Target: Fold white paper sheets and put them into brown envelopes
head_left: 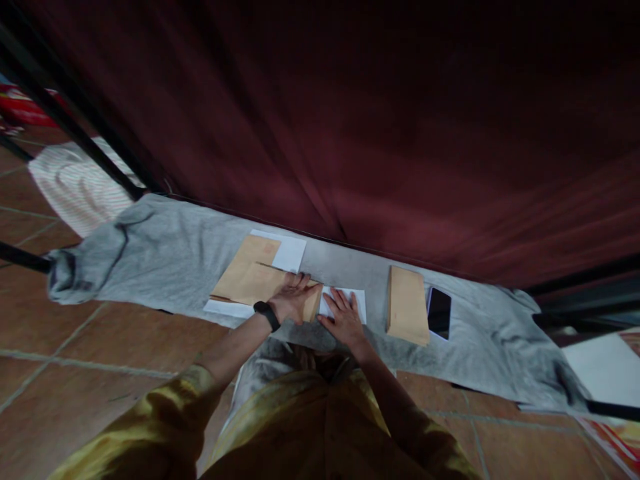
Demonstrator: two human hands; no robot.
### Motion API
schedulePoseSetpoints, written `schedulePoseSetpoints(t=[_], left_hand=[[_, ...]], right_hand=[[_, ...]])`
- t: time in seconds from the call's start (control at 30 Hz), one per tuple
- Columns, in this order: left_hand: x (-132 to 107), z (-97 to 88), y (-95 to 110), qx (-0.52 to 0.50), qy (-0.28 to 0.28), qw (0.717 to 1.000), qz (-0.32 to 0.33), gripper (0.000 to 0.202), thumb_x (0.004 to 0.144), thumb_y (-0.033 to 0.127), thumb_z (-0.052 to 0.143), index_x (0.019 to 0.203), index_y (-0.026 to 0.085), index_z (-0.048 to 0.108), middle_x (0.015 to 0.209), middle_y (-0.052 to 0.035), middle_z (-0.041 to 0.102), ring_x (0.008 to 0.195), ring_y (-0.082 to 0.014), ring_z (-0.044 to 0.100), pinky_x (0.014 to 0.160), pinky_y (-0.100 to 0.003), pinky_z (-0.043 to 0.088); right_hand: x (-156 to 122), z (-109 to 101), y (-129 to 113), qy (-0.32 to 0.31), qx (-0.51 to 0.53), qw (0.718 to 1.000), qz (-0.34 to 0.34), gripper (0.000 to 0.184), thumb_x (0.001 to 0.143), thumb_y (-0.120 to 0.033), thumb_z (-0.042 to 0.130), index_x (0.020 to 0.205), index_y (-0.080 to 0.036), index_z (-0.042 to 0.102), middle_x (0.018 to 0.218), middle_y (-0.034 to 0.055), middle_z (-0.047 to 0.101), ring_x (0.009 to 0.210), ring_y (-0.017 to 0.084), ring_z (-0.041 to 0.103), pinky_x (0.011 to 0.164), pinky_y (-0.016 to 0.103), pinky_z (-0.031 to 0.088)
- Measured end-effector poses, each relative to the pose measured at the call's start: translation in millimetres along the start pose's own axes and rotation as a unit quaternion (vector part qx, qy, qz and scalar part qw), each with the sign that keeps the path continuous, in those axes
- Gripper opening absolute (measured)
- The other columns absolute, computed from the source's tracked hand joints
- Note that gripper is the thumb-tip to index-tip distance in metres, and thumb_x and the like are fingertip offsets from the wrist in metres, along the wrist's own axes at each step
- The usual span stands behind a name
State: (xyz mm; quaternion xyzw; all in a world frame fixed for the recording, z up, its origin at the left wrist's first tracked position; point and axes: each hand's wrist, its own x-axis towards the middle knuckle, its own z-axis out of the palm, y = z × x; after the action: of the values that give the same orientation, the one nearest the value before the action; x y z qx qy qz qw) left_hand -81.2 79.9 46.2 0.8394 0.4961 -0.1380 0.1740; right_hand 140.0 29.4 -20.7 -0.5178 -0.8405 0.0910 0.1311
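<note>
My left hand (293,298), with a black band on the wrist, lies flat with fingers stretched out on a brown envelope (250,280). That envelope rests over white sheets (289,252) on a grey cloth (165,257). My right hand (344,317) lies flat beside it, fingers spread, pressing on a small white folded paper (359,301). Both hands hold nothing closed in them.
A stack of brown envelopes (407,305) and a dark phone (439,311) lie to the right on the cloth. A dark red curtain (380,127) hangs behind. Black metal bars (65,120) stand at the left, a striped cloth (75,187) beyond them. The floor is terracotta tile (100,347).
</note>
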Motion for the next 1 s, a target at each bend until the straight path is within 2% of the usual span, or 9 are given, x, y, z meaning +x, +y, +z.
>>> schedulePoseSetpoints(t=[0.2,0.3,0.4,0.5,0.63,0.83,1.0], left_hand=[[-4.1,-7.7,17.2,0.062,0.064,0.994,-0.066,0.111,0.060,0.036,0.082,0.159,0.028,0.030,0.167,-0.0182,0.026,0.151,-0.0502,0.016,0.118,-0.070,0.001],[-4.9,-8.7,21.3,0.069,0.069,0.992,-0.082,0.101,0.067,0.042,0.079,0.157,0.029,0.035,0.164,-0.0178,0.032,0.149,-0.0513,0.020,0.117,-0.072,0.004],[-5.9,-5.7,19.9,0.044,0.073,0.992,-0.088,0.099,0.068,0.042,0.079,0.156,0.033,0.036,0.163,-0.0153,0.034,0.148,-0.0491,0.023,0.116,-0.072,0.009],[-6.6,-3.1,16.7,0.027,0.075,0.992,-0.094,0.098,0.068,0.041,0.078,0.156,0.033,0.036,0.163,-0.0145,0.034,0.149,-0.0475,0.021,0.117,-0.071,0.009],[-5.8,-4.8,10.9,0.017,0.051,0.995,-0.084,0.099,0.067,0.040,0.079,0.156,0.033,0.036,0.165,-0.0157,0.030,0.152,-0.0455,0.019,0.117,-0.068,0.011],[-2.4,-3.5,-3.0,-0.014,0.033,0.997,-0.074,0.112,0.059,0.048,0.083,0.157,0.033,0.032,0.162,-0.0178,0.032,0.150,-0.0419,0.027,0.118,-0.061,0.017],[-3.5,2.5,-9.8,-0.026,0.034,0.997,-0.065,0.111,0.065,0.047,0.082,0.160,0.031,0.026,0.170,-0.0199,0.014,0.156,-0.0417,0.012,0.119,-0.065,0.013]], right_hand=[[0.9,2.1,2.2,-0.004,0.000,1.000,-0.001,0.063,0.100,-0.056,0.052,0.154,-0.026,0.044,0.163,0.0089,0.037,0.151,0.029,0.032,0.126,0.058,0.007],[0.7,1.5,2.2,-0.005,-0.004,1.000,0.000,0.064,0.099,-0.057,0.052,0.154,-0.025,0.044,0.163,0.0099,0.038,0.152,0.029,0.030,0.126,0.058,0.008],[0.1,0.4,1.9,-0.005,-0.001,1.000,-0.002,0.063,0.099,-0.056,0.052,0.154,-0.024,0.045,0.163,0.0106,0.038,0.152,0.029,0.030,0.126,0.058,0.009],[-0.1,-0.3,1.7,-0.007,0.004,1.000,-0.003,0.062,0.100,-0.056,0.052,0.153,-0.024,0.045,0.163,0.0102,0.038,0.152,0.029,0.031,0.126,0.058,0.008],[0.6,-0.3,1.4,-0.005,0.006,1.000,0.000,0.063,0.099,-0.056,0.053,0.152,-0.023,0.047,0.163,0.0100,0.038,0.151,0.030,0.032,0.126,0.058,0.007],[-4.6,-1.8,3.9,-0.004,-0.004,1.000,0.003,0.050,0.105,-0.043,0.045,0.152,-0.027,0.046,0.161,0.0057,0.041,0.150,0.027,0.035,0.126,0.057,0.010],[-19.4,-2.1,12.4,0.009,-0.025,0.999,0.038,0.049,0.106,-0.040,0.043,0.153,-0.026,0.045,0.162,0.0066,0.040,0.151,0.026,0.032,0.126,0.056,0.013]])
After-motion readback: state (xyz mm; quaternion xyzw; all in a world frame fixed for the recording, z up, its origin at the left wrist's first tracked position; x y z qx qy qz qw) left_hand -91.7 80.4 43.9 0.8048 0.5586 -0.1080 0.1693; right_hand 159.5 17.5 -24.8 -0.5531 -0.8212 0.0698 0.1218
